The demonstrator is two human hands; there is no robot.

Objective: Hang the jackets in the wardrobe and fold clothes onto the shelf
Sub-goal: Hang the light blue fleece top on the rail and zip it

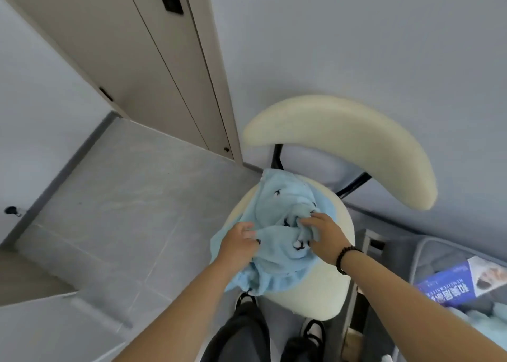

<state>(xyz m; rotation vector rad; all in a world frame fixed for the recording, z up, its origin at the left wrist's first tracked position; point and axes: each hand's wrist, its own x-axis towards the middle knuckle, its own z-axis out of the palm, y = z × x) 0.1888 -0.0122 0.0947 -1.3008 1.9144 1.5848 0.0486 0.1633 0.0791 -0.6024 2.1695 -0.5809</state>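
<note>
Lying bunched on the round seat of the cream chair: light blue garment. Gripping its folds with left hand and right hand, fingers curled into cloth.

Left of seat: open grey floor was seen, wide room for a reach.
Behind seat: passage was blocked by the curved cream backrest and its black struts.
Far side: wall and closed door were set close behind the chair.
Right of seat: room was narrowed by a grey padded bin with a blue package on it.
Seat top: cream seat was largely covered by the blue garment; front edge was left bare.
</note>
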